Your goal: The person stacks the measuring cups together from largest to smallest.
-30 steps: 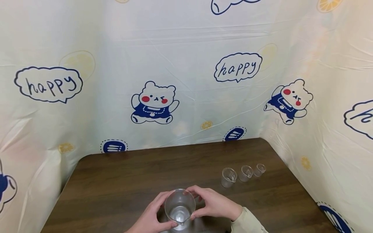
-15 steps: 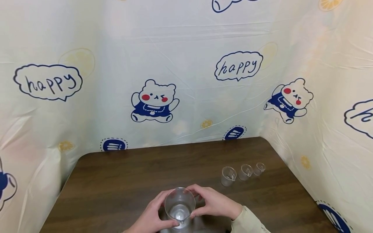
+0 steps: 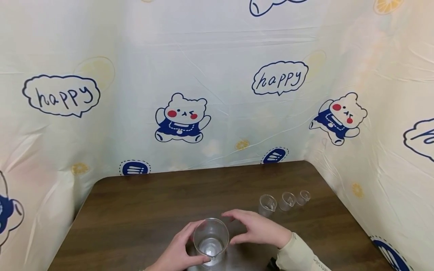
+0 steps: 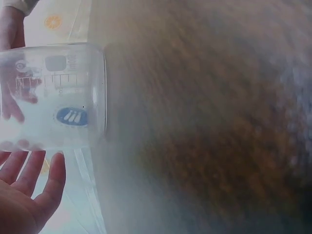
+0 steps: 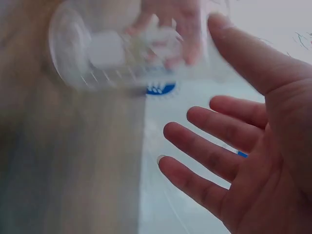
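Observation:
A large clear glass beaker [image 3: 211, 239] stands upright on the brown table near its front edge, spout facing me. My left hand [image 3: 179, 248] holds it from the left, thumb by the spout and fingertips against the far side. In the left wrist view those fingers [image 4: 54, 178] touch the glass of the beaker [image 4: 53, 97], which bears printed markings. To the right, my right hand [image 3: 259, 229] is apart from the beaker, thumb and fingers spread with nothing between them. The right wrist view shows that hand's fingers [image 5: 209, 151] extended beside the glass.
Three smaller glass beakers stand in a row at the back right: the largest [image 3: 267, 205], a middle one [image 3: 287, 202] and the smallest [image 3: 303, 198]. A patterned curtain [image 3: 223, 131] hangs round the dark wooden table [image 3: 135, 210]. A black object [image 3: 272, 264] shows under the right sleeve.
My right hand has let go of the large beaker and moved off to the right. The left hand keeps its hold. The view has shifted slightly.

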`<state>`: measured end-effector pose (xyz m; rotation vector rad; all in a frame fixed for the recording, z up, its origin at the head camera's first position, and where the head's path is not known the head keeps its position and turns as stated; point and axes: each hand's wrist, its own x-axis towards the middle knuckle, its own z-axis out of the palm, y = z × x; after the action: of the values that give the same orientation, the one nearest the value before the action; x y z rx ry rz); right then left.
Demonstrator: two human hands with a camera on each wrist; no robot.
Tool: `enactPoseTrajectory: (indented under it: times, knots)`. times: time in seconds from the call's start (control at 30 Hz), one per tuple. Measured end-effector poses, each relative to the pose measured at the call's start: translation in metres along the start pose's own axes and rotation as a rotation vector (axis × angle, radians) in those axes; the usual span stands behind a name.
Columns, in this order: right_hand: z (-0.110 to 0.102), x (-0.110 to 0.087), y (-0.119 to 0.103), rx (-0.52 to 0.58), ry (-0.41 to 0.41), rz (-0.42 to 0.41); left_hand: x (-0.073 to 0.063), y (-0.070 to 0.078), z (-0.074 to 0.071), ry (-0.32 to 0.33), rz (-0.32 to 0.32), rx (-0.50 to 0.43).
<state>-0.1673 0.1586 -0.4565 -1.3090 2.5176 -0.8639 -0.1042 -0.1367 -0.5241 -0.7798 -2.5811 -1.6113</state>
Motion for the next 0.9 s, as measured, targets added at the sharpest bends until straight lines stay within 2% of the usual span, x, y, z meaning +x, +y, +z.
enactPoseTrajectory:
  times: [0.13, 0.2, 0.33, 0.4, 0.63, 0.9]
  knots:
    - [-0.019, -0.007, 0.007, -0.12, 0.036, 0.016, -0.001, 0.001, 0.0, -0.014, -0.04, -0.016]
    - [-0.029, -0.012, 0.011, -0.173, 0.056, 0.027, -0.001, 0.0, 0.0, -0.008, -0.016, -0.007]
    - [-0.047, -0.023, 0.024, -0.258, 0.098, 0.056, 0.0, -0.002, 0.001, 0.019, 0.074, 0.036]
    - [-0.055, -0.029, 0.031, -0.299, 0.114, 0.069, 0.0, -0.003, 0.0, 0.019, 0.083, 0.039]
    - [-0.072, -0.045, 0.057, -0.415, 0.114, 0.07, 0.0, 0.002, -0.001, -0.027, -0.078, -0.01]
    - [-0.077, -0.051, 0.072, -0.484, 0.034, 0.155, 0.0, 0.001, -0.002, -0.041, -0.087, -0.026]
